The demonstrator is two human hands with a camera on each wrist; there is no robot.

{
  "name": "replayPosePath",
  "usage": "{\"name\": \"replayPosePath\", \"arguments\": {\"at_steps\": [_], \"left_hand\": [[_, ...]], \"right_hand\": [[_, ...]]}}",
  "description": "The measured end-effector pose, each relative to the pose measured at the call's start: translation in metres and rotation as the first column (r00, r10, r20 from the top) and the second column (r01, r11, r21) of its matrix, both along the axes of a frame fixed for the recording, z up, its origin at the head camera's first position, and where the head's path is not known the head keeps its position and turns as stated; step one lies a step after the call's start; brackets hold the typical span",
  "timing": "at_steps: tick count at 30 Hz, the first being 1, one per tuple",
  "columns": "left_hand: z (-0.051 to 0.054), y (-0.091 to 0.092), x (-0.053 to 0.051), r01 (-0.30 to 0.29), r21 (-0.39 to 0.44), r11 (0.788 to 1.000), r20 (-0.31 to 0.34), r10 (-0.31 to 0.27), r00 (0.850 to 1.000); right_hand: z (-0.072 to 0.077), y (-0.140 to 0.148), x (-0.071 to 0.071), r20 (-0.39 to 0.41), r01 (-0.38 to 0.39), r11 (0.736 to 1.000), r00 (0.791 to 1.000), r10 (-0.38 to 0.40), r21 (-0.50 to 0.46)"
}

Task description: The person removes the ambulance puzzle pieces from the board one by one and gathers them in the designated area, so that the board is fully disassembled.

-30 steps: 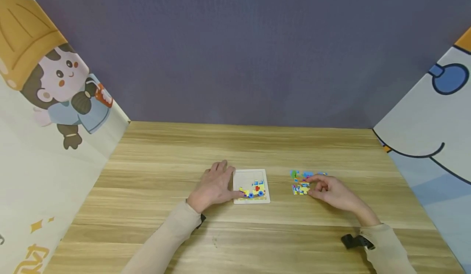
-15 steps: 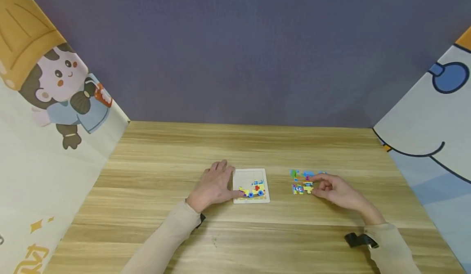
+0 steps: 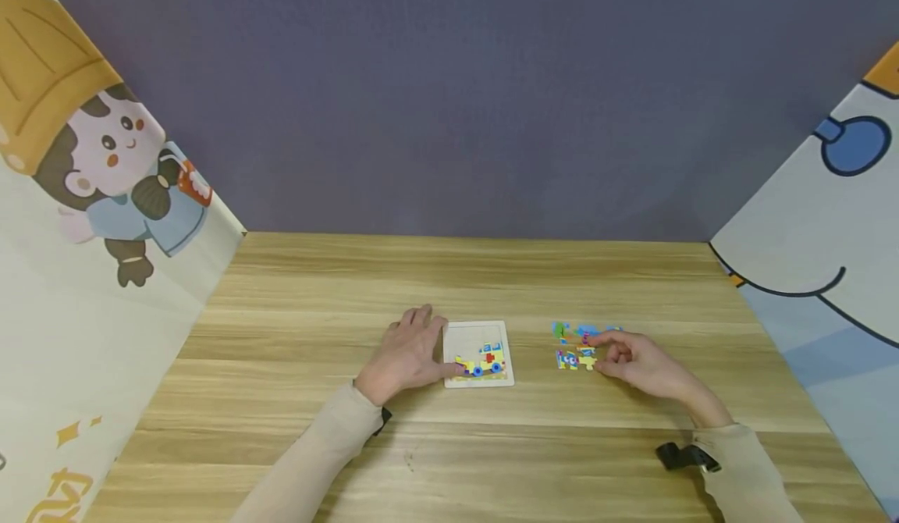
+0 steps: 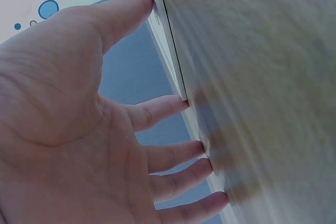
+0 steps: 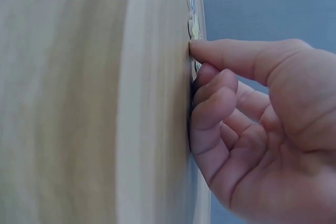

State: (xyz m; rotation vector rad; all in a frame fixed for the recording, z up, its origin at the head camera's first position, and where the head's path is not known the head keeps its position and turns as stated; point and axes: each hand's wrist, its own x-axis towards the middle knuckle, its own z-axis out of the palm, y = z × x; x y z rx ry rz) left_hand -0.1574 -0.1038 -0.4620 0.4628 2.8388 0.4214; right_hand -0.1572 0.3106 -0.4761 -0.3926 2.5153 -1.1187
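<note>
In the head view my left hand (image 3: 403,359) rests at the left side of a square white puzzle tray (image 3: 481,382). Its thumb lies over the tray's lower left, while the fingers stretch straight onto the table. Joined pieces in the tray form part of a yellow truck (image 3: 489,358) with blue wheels. My right hand (image 3: 639,363) is at a cluster of loose puzzle pieces (image 3: 570,360), thumb and forefinger touching down at its right side. In the right wrist view the other fingers (image 5: 215,103) are curled. Whether a piece is pinched is hidden.
The wood-grain table (image 3: 421,445) meets a dark wall (image 3: 449,101) at the back. Printed cartoon panels stand left and right. More pieces, green (image 3: 560,331) and blue (image 3: 587,329), lie flat at the far side of the cluster.
My right hand has shifted slightly right, uncovering more of the yellow piece by its thumb, then stayed nearly still. The left hand and the tray have not moved.
</note>
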Motion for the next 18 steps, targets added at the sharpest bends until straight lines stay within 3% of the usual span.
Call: {"name": "replayPosePath", "arguments": {"at_steps": [18], "left_hand": [[-0.0011,-0.0003,-0.0003,0.003,-0.004,1.0,0.004,-0.003,1.0]], "right_hand": [[0.0002,0.0087,0.003,0.022,-0.026,0.999,0.999,0.027,-0.042]]}}
